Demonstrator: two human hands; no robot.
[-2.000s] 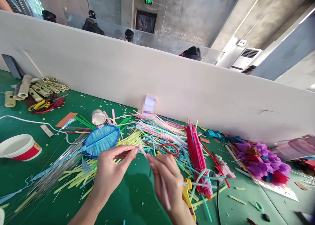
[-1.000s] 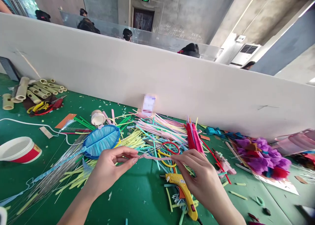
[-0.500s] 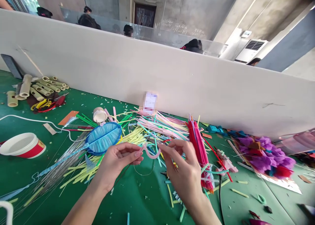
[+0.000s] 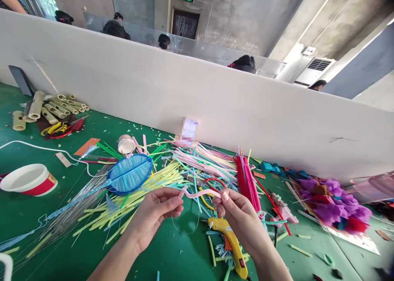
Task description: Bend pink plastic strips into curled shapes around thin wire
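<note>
Both hands, left hand point(image 4: 156, 215) and right hand point(image 4: 240, 215), are pinching a pink strip's point(image 4: 200, 193) ends, stretching it level above the yellow glue gun point(image 4: 229, 242) at six o'clock.

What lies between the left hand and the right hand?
In the head view, a wavy pink pipe cleaner spans the gap: left hand pinches one end, right hand the other.

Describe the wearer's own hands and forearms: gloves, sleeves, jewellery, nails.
The left hand and right hand are bare, without gloves. No ring, watch or bracelet shows. The left forearm and right forearm are uncovered down to the frame's edge, with no sleeve in view. The right thumbnail looks short and unpainted.
</note>
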